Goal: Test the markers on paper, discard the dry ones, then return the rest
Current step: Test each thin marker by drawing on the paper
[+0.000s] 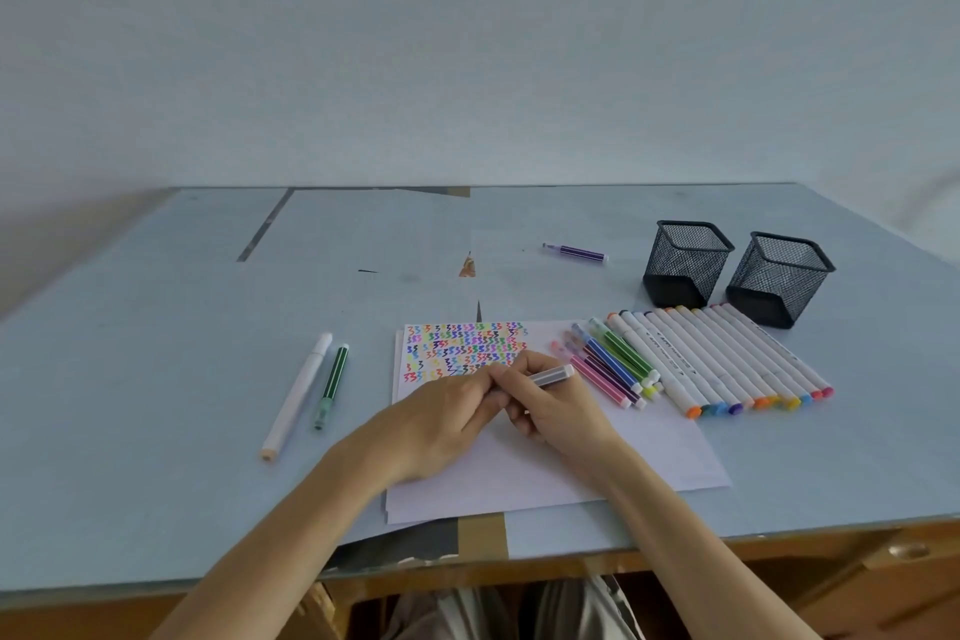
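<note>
Beside the paper [545, 463], loose markers [727, 359], mesh cups [685, 263]

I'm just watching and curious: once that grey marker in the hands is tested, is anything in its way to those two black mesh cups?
Partly. The grey marker, held by the right hand and left hand, has rows of markers lying on the table between it and the mesh cups. Lifting over them looks easy; the cups' open tops appear unblocked.

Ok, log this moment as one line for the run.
right hand: grips grey striped marker | left hand: at its hidden end | scribbled white paper: under both | black mesh cups: no markers showing
</note>
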